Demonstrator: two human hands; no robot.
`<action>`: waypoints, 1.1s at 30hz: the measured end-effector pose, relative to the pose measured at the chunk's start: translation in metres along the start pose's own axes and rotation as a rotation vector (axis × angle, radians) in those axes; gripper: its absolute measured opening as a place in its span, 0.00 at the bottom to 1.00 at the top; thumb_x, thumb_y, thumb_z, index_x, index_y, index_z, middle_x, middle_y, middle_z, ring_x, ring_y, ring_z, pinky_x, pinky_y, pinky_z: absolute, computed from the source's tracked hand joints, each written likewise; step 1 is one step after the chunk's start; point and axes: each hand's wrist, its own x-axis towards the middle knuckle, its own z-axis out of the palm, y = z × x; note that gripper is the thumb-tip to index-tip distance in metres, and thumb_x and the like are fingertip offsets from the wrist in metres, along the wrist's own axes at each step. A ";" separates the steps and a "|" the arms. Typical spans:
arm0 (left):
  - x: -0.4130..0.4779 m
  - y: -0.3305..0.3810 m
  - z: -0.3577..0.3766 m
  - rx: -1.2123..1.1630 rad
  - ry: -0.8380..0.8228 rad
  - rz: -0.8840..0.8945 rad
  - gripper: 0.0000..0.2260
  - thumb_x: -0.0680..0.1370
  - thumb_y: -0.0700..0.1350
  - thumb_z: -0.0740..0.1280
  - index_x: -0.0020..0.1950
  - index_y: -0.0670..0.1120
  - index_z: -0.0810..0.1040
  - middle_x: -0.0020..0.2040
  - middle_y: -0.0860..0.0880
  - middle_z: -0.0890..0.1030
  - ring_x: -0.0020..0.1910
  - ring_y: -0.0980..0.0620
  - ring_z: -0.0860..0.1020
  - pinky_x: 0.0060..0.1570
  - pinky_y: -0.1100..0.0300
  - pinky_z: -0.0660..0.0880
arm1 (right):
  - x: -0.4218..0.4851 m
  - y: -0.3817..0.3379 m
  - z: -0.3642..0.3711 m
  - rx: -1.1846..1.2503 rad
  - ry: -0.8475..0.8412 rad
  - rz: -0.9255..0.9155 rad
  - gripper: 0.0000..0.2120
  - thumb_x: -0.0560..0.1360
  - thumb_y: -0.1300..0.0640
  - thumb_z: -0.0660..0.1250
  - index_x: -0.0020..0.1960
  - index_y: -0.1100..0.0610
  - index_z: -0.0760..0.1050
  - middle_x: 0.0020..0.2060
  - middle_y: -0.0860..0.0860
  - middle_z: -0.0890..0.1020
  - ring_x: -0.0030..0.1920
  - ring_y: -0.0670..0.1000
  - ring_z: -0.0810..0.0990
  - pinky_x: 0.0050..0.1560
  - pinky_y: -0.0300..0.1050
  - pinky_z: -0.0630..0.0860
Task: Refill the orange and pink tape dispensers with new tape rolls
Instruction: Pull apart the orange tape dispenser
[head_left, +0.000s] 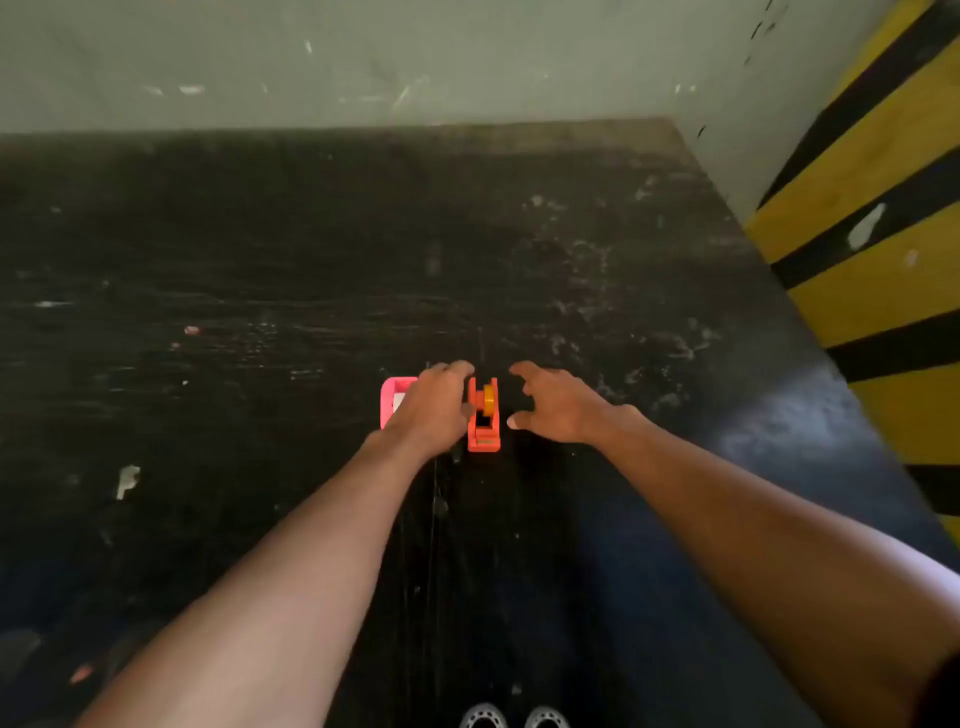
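Wide black worktop, scuffed and paint-flecked, fills most of the view. A grey wall runs behind it, w/ a yellow-and-black striped pillar at the right edge. Two bare forearms reach in from the bottom toward the middle of the worktop.

The left hand lies knuckles-up, fingers curled, over the right part of the pink dispenser. Its thumb side is against the left wall of the orange dispenser. Can't tell whether it grips either one or just rests there. The right hand is spread wide, fingers curved like a claw, holding nothing, just beside the orange dispenser's right wall but apart from it.

Both dispensers stand on the worktop, side by side. The orange one sits btwn the two hands, w/ a small yellow hub in its cradle and no tape visible on it. At the bottom edge are two pale round things, too cropped to identify.

The step looks like taking hold of the orange dispenser to get the hub out. To do it well, prob. pin the body down w/ the left hand, then bring the right fingers over the hub and lift it straight up. Tugging sideways could tip the light plastic body or knock the pink one.
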 end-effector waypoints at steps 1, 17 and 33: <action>0.005 -0.001 0.004 -0.023 -0.014 -0.025 0.28 0.80 0.38 0.70 0.80 0.45 0.67 0.73 0.41 0.75 0.71 0.43 0.76 0.69 0.51 0.75 | 0.003 0.002 0.003 0.020 -0.013 -0.003 0.39 0.74 0.50 0.73 0.78 0.52 0.55 0.70 0.58 0.74 0.69 0.59 0.73 0.68 0.56 0.71; 0.033 -0.018 0.019 -0.075 -0.078 -0.068 0.36 0.76 0.37 0.74 0.81 0.47 0.64 0.76 0.43 0.73 0.70 0.44 0.77 0.72 0.44 0.75 | 0.028 0.005 0.014 0.124 0.019 -0.109 0.32 0.73 0.52 0.73 0.74 0.50 0.64 0.61 0.54 0.79 0.62 0.54 0.77 0.61 0.50 0.72; -0.055 -0.022 0.019 -0.194 -0.133 -0.028 0.32 0.76 0.36 0.74 0.79 0.45 0.68 0.59 0.45 0.84 0.58 0.48 0.84 0.65 0.48 0.79 | -0.056 -0.020 0.042 0.167 0.037 -0.115 0.30 0.71 0.53 0.75 0.70 0.49 0.69 0.60 0.49 0.81 0.50 0.44 0.76 0.61 0.50 0.75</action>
